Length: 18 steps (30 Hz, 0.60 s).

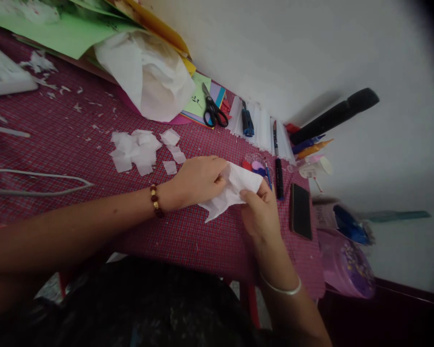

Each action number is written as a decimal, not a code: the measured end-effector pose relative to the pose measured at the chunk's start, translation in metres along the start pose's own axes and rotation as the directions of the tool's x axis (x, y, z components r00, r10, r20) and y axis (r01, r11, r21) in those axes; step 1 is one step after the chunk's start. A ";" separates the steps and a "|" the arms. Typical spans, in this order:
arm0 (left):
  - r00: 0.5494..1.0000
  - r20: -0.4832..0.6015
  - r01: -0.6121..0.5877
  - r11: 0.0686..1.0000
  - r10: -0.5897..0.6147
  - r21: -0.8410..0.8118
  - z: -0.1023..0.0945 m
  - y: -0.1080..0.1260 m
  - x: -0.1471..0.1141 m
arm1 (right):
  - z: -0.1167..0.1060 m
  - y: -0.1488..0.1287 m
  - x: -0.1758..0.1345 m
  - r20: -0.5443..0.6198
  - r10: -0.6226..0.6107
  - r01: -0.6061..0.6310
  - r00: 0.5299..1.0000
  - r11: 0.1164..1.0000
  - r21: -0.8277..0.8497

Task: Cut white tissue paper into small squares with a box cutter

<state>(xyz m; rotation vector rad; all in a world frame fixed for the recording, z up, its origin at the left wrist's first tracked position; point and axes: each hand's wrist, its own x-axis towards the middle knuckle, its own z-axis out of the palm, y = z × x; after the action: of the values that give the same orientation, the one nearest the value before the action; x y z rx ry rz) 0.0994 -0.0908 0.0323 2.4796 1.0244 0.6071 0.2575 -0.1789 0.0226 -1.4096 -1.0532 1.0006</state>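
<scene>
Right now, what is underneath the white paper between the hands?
Red checked tablecloth shows beyond the lower edge of the white paper; whatever lies directly beneath is covered from view.

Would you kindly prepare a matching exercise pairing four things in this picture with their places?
1. White tissue sheet
2. Scissors
3. Smartphone
4. Beaded bracelet

A. On the checked tablecloth, right of the black marker
B. Around the left wrist
C. Held between the left hand and right hand
D. Partly over coloured papers

Pairs: 1-C, 2-D, 3-A, 4-B
</scene>
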 end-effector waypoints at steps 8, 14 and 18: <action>0.968 -0.144 -0.209 0.978 0.204 -0.024 -0.010 -0.013 0.001 | -0.001 0.010 0.005 -0.009 0.016 -0.016 1.000 0.999 0.028; 0.854 -0.116 -0.476 0.852 0.507 0.218 -0.038 -0.018 -0.003 | -0.014 0.000 0.009 0.253 0.034 -0.029 0.967 0.999 -0.022; 0.892 0.112 -0.446 0.816 0.438 0.368 -0.036 -0.017 -0.005 | -0.018 -0.012 0.008 0.300 -0.057 0.048 0.952 0.998 0.038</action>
<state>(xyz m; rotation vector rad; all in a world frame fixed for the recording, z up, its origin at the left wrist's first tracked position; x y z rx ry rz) 0.0680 -0.0770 0.0527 3.1085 0.5884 0.5468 0.2756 -0.1751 0.0359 -1.2215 -1.2854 1.2134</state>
